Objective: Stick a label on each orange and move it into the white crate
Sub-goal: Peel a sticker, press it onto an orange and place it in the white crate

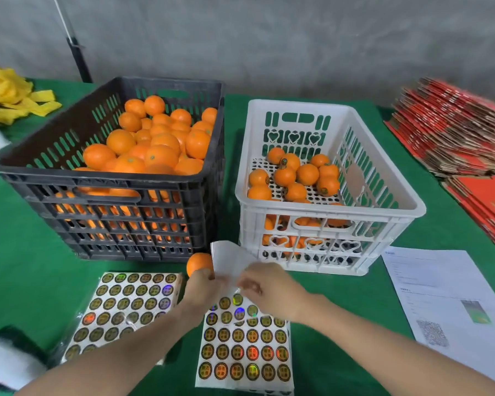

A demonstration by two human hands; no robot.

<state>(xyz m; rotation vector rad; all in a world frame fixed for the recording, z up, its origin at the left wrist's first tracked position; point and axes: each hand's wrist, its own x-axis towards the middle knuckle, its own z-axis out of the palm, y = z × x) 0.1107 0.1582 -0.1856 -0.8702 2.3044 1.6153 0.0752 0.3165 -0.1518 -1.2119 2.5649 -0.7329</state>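
Note:
A black crate (40,178) at the left is heaped with unlabelled oranges (155,144). To its right, the white crate (383,201) holds several oranges (295,178), some showing round labels. In front of the crates, my left hand (202,290) holds one orange (197,262) at its fingertips. A label sheet (243,350) lies below my hands with its top strip curled upward (229,258). My right hand (269,290) pinches the sheet at the bend; whether a label is between the fingers is hidden.
A second sheet of labels (126,304) lies at the left on the green tablecloth (26,267). A printed paper (440,295) lies at the right, red flattened cartons (455,132) at the far right, yellow foam nets (9,98) at the far left.

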